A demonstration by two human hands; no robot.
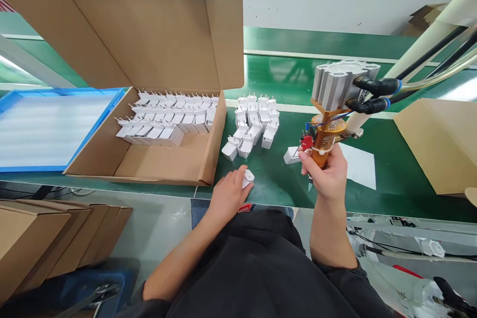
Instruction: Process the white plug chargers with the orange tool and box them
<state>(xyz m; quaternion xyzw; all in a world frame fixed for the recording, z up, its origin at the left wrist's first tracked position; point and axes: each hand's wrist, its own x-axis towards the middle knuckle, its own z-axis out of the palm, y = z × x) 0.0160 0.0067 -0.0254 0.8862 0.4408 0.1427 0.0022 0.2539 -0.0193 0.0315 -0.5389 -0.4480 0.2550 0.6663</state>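
Just illegible print (pixel 362 95) on silver cylinder (pixel 335 85)

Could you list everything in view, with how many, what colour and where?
Table: one, green, across the middle
Open box: one, brown, left
Boxed plugs: many, white, in the open box
Loose plugs: a cluster, white, right of the open box
Lone plug: one, white, beside the tool
Held plug: one, white, left hand
Tool: one, orange and silver, right hand
Hoses: several, black and clear, upper right
Paper: one, white, right
Tray: one, blue-rimmed, far left
Cartons: several, brown, lower left
Cardboard: one piece, brown, far right
Hands: two, bare; left hand, right hand
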